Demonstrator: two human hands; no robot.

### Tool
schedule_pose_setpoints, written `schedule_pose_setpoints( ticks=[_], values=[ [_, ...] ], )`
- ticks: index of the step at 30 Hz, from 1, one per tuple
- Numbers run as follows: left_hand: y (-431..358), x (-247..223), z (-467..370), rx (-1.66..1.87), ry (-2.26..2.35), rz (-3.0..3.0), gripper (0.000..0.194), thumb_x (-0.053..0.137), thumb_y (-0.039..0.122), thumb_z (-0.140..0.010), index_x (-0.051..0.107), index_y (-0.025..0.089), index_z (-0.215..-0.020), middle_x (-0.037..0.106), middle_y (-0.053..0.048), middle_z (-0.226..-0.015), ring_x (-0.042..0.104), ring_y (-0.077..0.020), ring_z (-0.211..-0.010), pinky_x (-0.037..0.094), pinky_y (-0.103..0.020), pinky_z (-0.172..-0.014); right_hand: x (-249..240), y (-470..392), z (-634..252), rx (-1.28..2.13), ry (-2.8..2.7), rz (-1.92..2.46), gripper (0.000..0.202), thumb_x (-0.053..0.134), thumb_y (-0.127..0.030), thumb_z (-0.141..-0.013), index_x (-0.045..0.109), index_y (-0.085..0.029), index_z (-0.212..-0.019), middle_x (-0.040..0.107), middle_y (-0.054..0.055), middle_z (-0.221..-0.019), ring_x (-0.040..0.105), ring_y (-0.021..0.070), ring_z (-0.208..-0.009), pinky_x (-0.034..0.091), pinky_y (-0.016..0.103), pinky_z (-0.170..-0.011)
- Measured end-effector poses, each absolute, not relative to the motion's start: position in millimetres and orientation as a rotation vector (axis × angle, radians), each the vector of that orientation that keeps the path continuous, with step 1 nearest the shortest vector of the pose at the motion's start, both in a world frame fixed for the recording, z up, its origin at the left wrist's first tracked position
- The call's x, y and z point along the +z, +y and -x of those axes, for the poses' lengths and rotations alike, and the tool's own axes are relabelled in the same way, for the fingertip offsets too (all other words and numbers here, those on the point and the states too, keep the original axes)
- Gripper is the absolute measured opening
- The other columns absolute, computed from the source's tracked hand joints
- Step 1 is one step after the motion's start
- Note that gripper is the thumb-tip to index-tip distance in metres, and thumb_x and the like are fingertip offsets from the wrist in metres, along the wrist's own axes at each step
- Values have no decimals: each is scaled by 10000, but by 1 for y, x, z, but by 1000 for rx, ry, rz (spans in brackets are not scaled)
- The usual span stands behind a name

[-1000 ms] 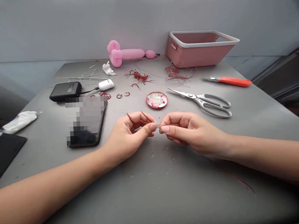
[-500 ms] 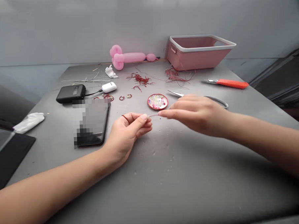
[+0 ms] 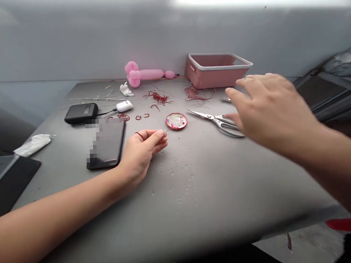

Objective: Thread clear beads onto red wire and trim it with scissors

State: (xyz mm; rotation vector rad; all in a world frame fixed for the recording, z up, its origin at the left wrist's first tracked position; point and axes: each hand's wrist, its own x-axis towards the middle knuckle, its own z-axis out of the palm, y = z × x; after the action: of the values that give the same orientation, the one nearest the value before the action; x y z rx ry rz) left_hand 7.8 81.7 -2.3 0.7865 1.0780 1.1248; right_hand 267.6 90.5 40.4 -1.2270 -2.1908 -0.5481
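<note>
My left hand (image 3: 143,150) is closed, thumb against the fingers, pinching a thin red string (image 3: 149,132) that runs over the fingers; a short end pokes out past the fingertips. A small round red-rimmed dish of beads (image 3: 176,121) lies just beyond those fingertips. My right hand (image 3: 267,104) is raised at the right, fingers loosely apart, with nothing visible in it. Silver scissors (image 3: 218,122) lie to its left, their handle ends partly behind it. The metal tip of a cutter (image 3: 226,99) shows beside the fingers; its body is hidden.
A pink basket (image 3: 216,80) and a pink balloon figure (image 3: 151,74) stand at the back. Red string pieces (image 3: 159,97) lie before them. On the left are a phone (image 3: 109,144), a black power bank (image 3: 81,113), a white earbud case (image 3: 124,106) and a crumpled white wrapper (image 3: 33,144).
My right hand has let go of the string, lifted and moved right, uncovering the scissors and now covering most of the orange cutter. The left hand keeps its pinch. The view has shifted right.
</note>
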Motion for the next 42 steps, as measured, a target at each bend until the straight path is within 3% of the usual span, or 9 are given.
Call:
schedule_pose_setpoints(
  ticks=[1,3,7,10,13,17,23,31,42],
  values=[
    [80,-2,-9,1112,1086,-766,202,819,214,-699,645,122,-746,664,-2,-754,638,-96,-740,538,-283,-851,37,79,-254,-589,-2235,1220,349,617,-282,-902,633,-68,-1177,645,255,-1188,603,370,-1121,462,567,-945],
    [76,1,-11,1082,1085,-734,191,809,198,-710,637,118,-734,654,-1,-735,635,-96,-745,536,-278,-860,26,62,-227,-468,-2239,1037,386,578,-173,-914,548,-109,-1293,637,214,-1242,600,320,-1164,495,509,-992],
    [61,8,-13,1036,1013,-673,152,780,174,-740,642,112,-733,664,-11,-747,639,-101,-773,535,-274,-867,-4,62,-197,-260,-2187,814,273,558,-151,-924,576,-114,-1194,692,173,-1124,643,260,-1082,532,425,-956],
    [52,7,-13,989,990,-622,121,751,168,-776,648,109,-754,666,-16,-759,644,-99,-766,547,-259,-823,-21,77,-200,-207,-2176,761,134,519,-147,-941,623,-166,-1022,715,90,-903,655,189,-840,550,329,-779],
    [50,2,-11,916,986,-634,116,736,177,-798,652,111,-754,674,-23,-756,651,-95,-742,553,-239,-785,-26,81,-209,-277,-2251,708,192,461,-104,-936,630,-188,-905,662,38,-753,586,142,-694,484,261,-649],
    [56,0,-3,740,971,-667,116,758,176,-773,665,118,-734,701,-39,-764,670,-106,-726,558,-237,-767,-22,77,-218,-420,-2404,574,231,434,-93,-926,643,-185,-899,550,-10,-626,464,105,-559,367,229,-520],
    [56,-1,3,637,964,-739,143,793,210,-746,676,135,-708,711,-35,-736,666,-105,-708,551,-233,-734,-26,73,-221,-133,-2405,526,172,476,-130,-927,637,-190,-942,484,-32,-599,417,100,-519,322,232,-493],
    [49,-8,-2,770,972,-768,219,855,275,-679,688,138,-719,712,-3,-694,664,-91,-694,556,-201,-720,-19,66,-213,258,-2296,568,142,501,-98,-915,624,-169,-922,494,-27,-619,420,78,-513,366,190,-495],
    [47,-6,-3,643,876,-606,153,824,230,-721,712,133,-686,710,-20,-700,658,-81,-660,575,-171,-684,-21,62,-221,-310,-2442,541,224,435,-102,-926,624,-212,-970,452,-37,-552,371,102,-492,290,256,-458]
  ],
)
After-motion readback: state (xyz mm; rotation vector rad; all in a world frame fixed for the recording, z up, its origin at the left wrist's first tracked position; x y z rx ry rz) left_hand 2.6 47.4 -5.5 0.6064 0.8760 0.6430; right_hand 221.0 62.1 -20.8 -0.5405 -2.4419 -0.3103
